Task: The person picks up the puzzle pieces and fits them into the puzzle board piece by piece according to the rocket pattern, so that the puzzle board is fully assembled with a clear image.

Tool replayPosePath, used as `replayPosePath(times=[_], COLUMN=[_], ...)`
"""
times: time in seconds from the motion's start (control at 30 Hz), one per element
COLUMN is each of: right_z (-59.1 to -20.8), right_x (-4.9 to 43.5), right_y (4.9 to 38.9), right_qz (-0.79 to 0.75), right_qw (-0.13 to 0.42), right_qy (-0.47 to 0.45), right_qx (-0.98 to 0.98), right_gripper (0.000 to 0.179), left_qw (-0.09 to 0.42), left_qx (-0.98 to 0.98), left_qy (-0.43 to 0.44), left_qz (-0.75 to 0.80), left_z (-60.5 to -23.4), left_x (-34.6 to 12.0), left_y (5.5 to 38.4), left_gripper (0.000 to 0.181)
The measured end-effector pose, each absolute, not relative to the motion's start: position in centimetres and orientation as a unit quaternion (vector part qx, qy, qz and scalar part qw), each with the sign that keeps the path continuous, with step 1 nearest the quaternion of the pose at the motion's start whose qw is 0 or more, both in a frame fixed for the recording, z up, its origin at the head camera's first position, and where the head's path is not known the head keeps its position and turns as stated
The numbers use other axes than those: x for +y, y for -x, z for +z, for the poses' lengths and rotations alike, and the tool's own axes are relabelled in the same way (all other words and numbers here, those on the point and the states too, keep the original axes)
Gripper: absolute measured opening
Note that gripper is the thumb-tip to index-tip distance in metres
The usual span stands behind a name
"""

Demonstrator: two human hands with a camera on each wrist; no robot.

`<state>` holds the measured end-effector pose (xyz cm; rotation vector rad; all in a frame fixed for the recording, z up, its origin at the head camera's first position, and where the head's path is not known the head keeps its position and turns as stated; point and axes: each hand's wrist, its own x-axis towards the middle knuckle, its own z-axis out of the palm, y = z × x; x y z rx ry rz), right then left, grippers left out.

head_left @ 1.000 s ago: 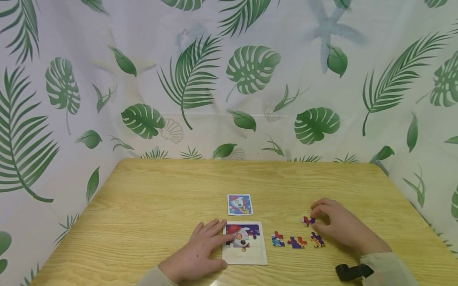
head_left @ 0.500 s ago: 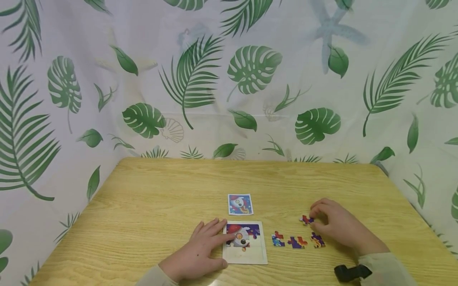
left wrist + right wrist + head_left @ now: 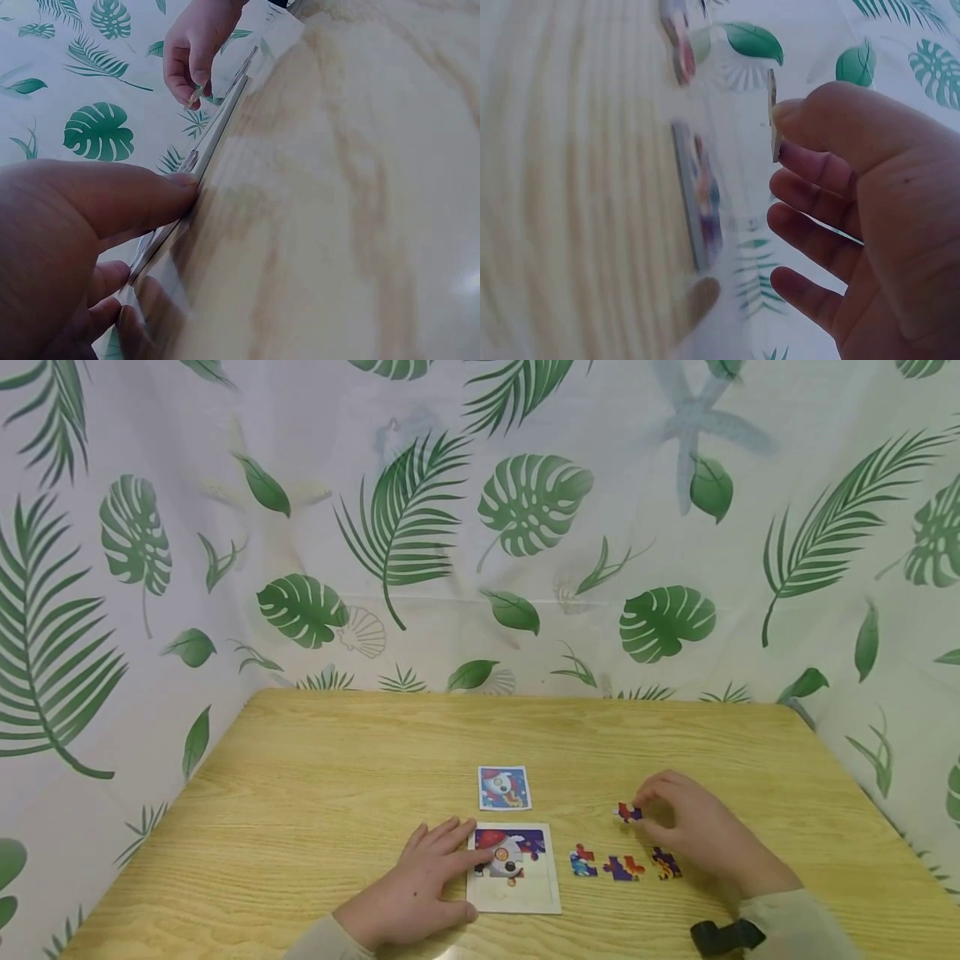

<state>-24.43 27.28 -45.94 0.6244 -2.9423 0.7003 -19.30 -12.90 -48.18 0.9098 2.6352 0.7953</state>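
My right hand pinches a red and purple jigsaw piece between thumb and index finger. In the right wrist view, that piece is seen edge-on, held above the table, with the other fingers loosely bent. My left hand lies with fingers spread over the left side of a white-framed puzzle board. Its index fingertip touches the assembled animal picture, which fills the upper part of the board; the lower part is bare. In the left wrist view, the thumb presses the board's edge.
Loose jigsaw pieces lie right of the board: a blue-red one, a purple-orange one and another near the right wrist. A small picture card lies behind the board. A leaf-print curtain borders the wooden table.
My right hand has lifted the red and purple jigsaw piece from the table and carried it slightly left and away from me. The left hand stays in place on the board.
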Motion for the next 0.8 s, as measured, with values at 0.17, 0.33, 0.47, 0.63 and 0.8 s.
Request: replayPosePath(times=[0.17,0.33,0.47,0.63,0.8], right_z=[-45.8,-46.1,-46.2,-45.8,-45.4], right_x=[26.1,24.6,23.2,21.1,18.9], right_y=[24.2,24.0,23.6,22.9,22.0], right_qz=[0.229,0.223,0.221,0.214,0.209], right_qw=[0.024,0.021,0.023,0.022,0.012], right_qy=[-0.214,-0.215,-0.231,-0.266,-0.286], right_qx=[-0.949,-0.951,-0.947,-0.940,-0.935], right_gripper=[0.014,0.014,0.014,0.014,0.014], left_qw=[0.123,0.123,0.122,0.120,0.110], left_qx=[0.899,0.897,0.897,0.900,0.904], left_qy=[-0.314,-0.317,-0.317,-0.315,-0.316], left_qz=[0.279,0.282,0.281,0.276,0.268], left_z=[-48.3,-48.1,-48.1,-48.3,-48.4], left_x=[-13.0,-13.0,-13.0,-12.9,-12.9], left_y=[19.3,19.2,19.2,19.3,19.3], left_gripper=[0.069,0.069,0.069,0.069,0.068])
